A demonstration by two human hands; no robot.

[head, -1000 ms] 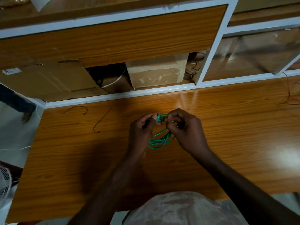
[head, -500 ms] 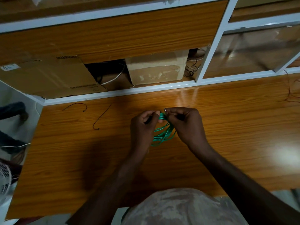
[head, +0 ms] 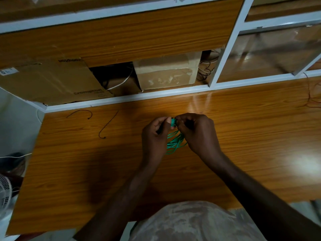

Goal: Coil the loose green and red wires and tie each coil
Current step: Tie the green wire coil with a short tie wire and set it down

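My left hand (head: 155, 134) pinches the top of the coiled green plastic-coated wire (head: 174, 142); the coil hangs below both grips, toward me, over the wooden desk (head: 243, 136). My right hand (head: 196, 131) pinches the same bunched top, knuckles nearly touching the left. Since half a second ago the pinch looks tighter, hands closer. The thin red wire (head: 311, 100) lies far right.

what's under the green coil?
Bare wooden tabletop shows below the green coil. Both hands, left hand and right hand, pinch its top, hiding any tie there.
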